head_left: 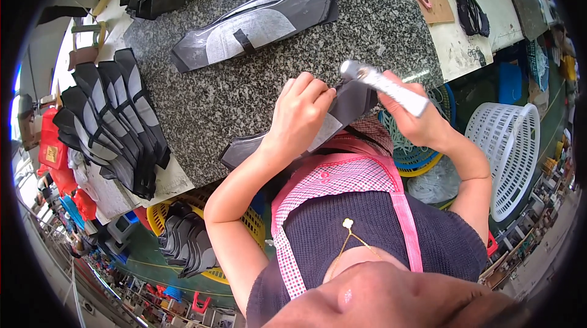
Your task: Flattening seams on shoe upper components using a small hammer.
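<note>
Person's head [379,291], right fingers [396,111] clamped round silver tool [391,88]; left fingers [310,90] gripping dark panel [353,103]

Speckled stone is noted in the slab [382,19] at upper centre, glossy metal on the hammer [391,89], matt finish on the dark piece [353,101] at centre, plastic on the basket [517,166] at right.

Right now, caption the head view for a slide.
Right hand holding a hammer, left hand on a dark piece at the edge of a speckled tabletop.
</note>
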`<state>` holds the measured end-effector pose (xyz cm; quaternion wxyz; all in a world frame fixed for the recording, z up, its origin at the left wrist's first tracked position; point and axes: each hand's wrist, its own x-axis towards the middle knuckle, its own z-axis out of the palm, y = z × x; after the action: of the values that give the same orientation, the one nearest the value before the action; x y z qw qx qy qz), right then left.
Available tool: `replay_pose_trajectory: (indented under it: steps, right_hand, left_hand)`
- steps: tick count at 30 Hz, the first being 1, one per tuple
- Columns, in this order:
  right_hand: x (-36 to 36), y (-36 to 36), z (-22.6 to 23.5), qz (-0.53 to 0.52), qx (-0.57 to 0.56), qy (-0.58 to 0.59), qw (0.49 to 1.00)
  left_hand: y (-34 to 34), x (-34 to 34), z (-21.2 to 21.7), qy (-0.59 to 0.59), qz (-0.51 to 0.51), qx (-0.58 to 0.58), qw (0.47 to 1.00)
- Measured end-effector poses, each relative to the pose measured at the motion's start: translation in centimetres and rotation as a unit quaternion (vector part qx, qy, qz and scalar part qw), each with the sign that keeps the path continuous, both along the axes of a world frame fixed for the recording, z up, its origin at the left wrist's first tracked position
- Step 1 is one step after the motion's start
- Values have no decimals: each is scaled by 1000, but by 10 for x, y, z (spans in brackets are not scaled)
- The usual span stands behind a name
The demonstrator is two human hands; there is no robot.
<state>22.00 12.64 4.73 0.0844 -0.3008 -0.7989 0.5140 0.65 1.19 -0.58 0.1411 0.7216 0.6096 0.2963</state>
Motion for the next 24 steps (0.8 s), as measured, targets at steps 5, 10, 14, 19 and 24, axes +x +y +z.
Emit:
replay_pose_trajectory:
  steps: [5,10,14,19,24]
  right_hand:
    - [-4,7,-4,-7,-27,-23,999]
    - [0,9,-20,94,49,-59,993]
    - [-5,1,-2,32,37,21,999]
    - [-7,8,-15,112,45,-84,989]
    - [-8,3,-5,85,42,-10,995]
  left_hand:
    - [-1,4,2,129,-41,41,990]
    - [-3,8,0,152,-43,44,987]
    - [-5,7,3,141,-35,28,989]
    - [-9,-7,-3,-123,73,-131,981]
    - [-17,9,6,61,45,-5,997]
